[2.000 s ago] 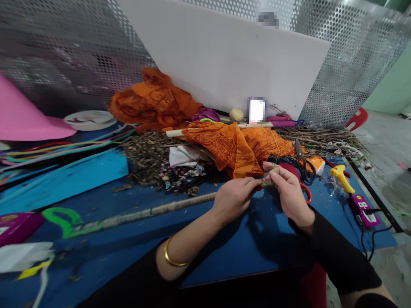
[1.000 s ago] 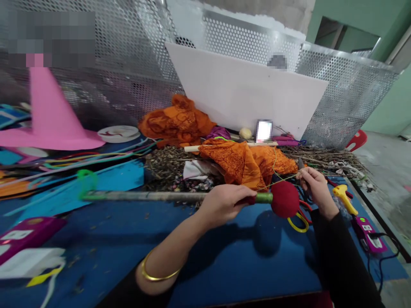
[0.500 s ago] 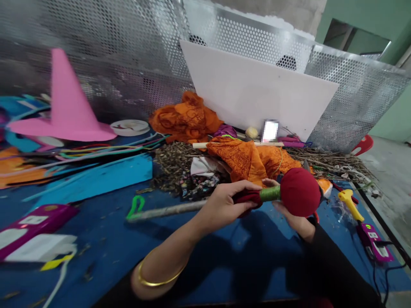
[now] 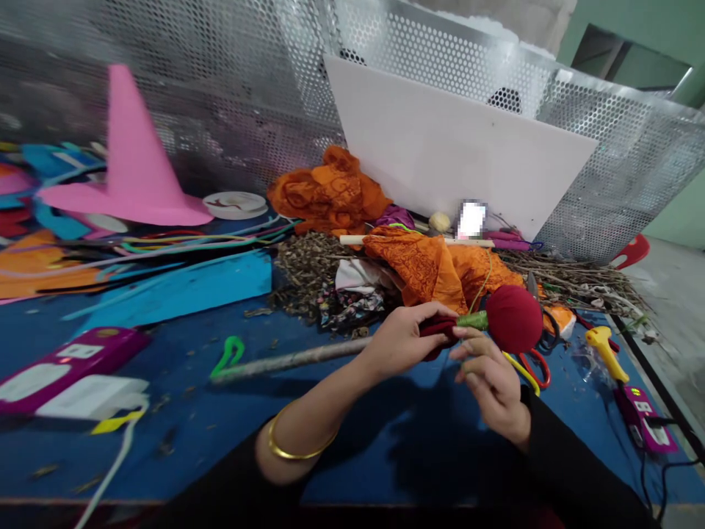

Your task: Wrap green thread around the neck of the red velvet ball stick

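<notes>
A round head of dark red cloth is bound at its neck with a green wrap. Gathered red cloth runs left from the neck around the end of a grey stick. My left hand is wrapped round this gathered cloth. Just below the green wrap is my right hand, its fingers curled and bunched near the neck; whether they pinch anything is too small to tell. A bent green pipe cleaner lies at the stick's far left end.
Orange cloth and dry twigs lie behind my hands. Scissors with red handles and a yellow glue gun are at right. At left are a pink cone hat, blue sheet and purple power strip.
My right hand has come off the red head and moved to the near side of the neck, fingers curled. The scissors' handles now show. The view has shifted slightly.
</notes>
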A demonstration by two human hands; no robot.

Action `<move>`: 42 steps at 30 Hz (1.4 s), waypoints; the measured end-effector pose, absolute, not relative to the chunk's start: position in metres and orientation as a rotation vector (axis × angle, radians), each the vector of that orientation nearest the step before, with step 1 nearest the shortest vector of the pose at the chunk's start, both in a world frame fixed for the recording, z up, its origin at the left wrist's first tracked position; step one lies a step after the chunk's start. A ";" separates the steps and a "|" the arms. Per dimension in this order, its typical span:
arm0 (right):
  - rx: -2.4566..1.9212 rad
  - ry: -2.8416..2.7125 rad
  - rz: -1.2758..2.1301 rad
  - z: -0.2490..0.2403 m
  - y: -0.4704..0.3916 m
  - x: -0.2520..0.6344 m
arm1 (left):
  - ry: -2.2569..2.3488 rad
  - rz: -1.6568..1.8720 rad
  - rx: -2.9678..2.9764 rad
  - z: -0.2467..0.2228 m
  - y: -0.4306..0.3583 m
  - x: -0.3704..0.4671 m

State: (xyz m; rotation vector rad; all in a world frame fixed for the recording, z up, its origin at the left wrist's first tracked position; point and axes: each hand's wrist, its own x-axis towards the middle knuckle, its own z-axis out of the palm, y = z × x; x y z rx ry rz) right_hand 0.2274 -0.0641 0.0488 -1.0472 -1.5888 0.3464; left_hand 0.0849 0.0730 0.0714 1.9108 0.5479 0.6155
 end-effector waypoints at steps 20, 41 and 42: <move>-0.830 -0.521 0.927 0.053 -0.057 0.201 | 0.725 0.763 2.276 0.047 0.057 0.104; -1.003 -0.297 0.832 0.017 -0.030 0.220 | 0.380 1.364 2.614 0.024 0.052 0.107; -1.010 -0.287 0.828 0.016 -0.029 0.220 | 0.372 1.360 2.615 0.023 0.051 0.107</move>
